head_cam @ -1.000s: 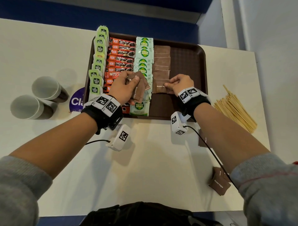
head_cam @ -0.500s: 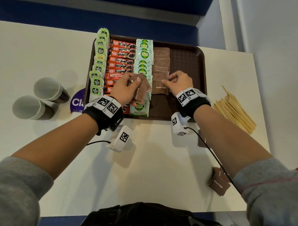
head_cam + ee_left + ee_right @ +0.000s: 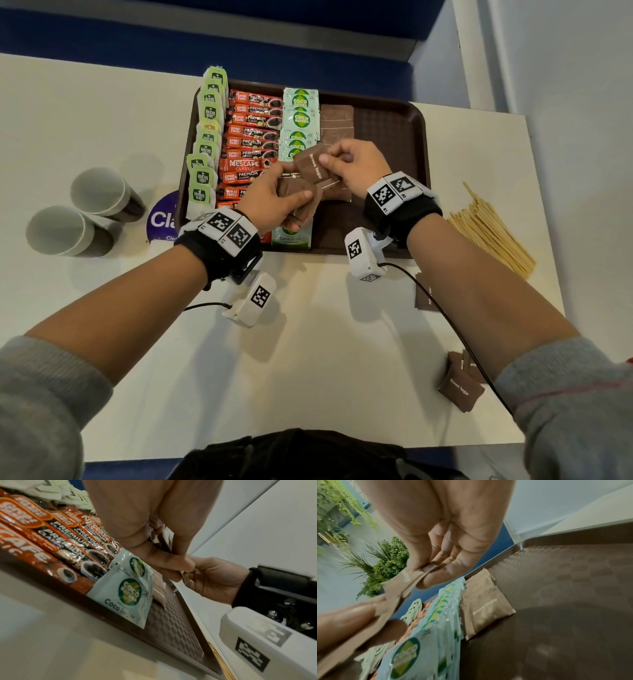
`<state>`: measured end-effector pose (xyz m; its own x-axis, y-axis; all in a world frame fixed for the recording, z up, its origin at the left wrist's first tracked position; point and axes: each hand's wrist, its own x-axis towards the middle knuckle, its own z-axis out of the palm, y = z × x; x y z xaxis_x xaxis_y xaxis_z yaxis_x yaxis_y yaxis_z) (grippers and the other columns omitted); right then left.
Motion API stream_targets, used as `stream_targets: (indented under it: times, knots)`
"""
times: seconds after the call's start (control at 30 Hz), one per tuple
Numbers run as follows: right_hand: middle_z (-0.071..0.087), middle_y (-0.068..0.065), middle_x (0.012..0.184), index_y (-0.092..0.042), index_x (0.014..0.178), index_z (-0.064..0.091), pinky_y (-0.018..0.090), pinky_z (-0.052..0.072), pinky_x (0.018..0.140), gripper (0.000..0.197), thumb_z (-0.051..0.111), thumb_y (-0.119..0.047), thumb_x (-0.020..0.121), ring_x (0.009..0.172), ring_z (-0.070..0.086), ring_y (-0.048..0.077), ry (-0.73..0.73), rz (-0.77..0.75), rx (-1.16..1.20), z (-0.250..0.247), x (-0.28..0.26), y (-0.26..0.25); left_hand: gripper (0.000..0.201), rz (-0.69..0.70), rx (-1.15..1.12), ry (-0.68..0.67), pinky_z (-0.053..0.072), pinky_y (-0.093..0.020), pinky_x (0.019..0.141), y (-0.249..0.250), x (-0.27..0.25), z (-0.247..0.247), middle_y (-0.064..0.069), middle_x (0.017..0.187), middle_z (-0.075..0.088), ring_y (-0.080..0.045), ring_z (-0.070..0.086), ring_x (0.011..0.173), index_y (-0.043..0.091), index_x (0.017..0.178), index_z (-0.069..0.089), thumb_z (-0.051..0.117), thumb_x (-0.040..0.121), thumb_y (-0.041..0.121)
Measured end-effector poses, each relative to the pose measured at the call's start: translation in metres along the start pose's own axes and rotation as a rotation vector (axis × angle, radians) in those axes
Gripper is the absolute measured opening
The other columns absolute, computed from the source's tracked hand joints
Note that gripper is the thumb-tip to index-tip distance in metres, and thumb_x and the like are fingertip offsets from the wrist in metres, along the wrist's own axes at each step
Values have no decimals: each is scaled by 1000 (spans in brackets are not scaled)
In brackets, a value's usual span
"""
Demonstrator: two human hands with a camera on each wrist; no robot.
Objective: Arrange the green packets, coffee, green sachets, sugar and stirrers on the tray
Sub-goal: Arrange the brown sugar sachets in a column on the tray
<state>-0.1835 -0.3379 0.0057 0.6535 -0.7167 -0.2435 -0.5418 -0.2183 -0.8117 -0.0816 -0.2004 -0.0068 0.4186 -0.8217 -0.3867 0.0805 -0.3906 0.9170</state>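
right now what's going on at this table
A person is filling a brown tray with drink supplies. The left hand holds a small stack of brown sugar packets, and the right hand pinches one packet off it. Tea, coffee and green sachets already sit in rows. The wooden stirrers lie on the table, outside the tray.

tray (image 3: 390, 120): far middle of table (image 3: 308, 359)
cups (image 3: 78, 212): left of tray
stirrers (image 3: 493, 233): right of tray
loose sugar packets (image 3: 460, 387): near right
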Motion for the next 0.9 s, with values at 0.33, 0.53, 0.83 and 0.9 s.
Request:
stream_targets:
  times: [0.33, 0.53, 0.83, 0.9]
  knots:
    - [64, -8, 90, -17, 103, 71, 8, 42, 75, 17, 61, -17, 90, 87, 56, 4, -91, -153, -170, -9, -6, -3, 20, -9, -107, 73, 53, -19, 45, 4, 3, 0, -2, 95, 61, -7, 67, 58, 19, 114, 51, 55, 95, 16]
    - [66, -3, 84, -20, 98, 70, 16, 47, 75, 21, 75, -22, 78, 79, 60, 7, -74, -79, -34, -8, -8, 1, 23, 3, -63, 38, 53, -19, 45, 4, 5, 3, -4, 94, 63, -8, 66, 52, 18, 112, 51, 60, 92, 10]
    - [56, -6, 67, -21, 96, 67, 37, 56, 85, 26, 71, -2, 79, 74, 62, 14, 6, 110, 19, -20, 2, 27, 25, -27, -75, 133, 55, -21, 47, 2, 8, -2, -7, 108, 57, -14, 64, 70, 19, 113, 51, 58, 93, 6]
    - [56, -5, 67, -18, 98, 67, 36, 57, 84, 24, 70, -2, 80, 72, 61, 13, 36, 171, -18, -22, 3, 34, 25, -28, -85, 154, 56, -22, 49, 2, 9, -5, -7, 109, 55, -15, 64, 73, 19, 113, 51, 57, 92, 6]
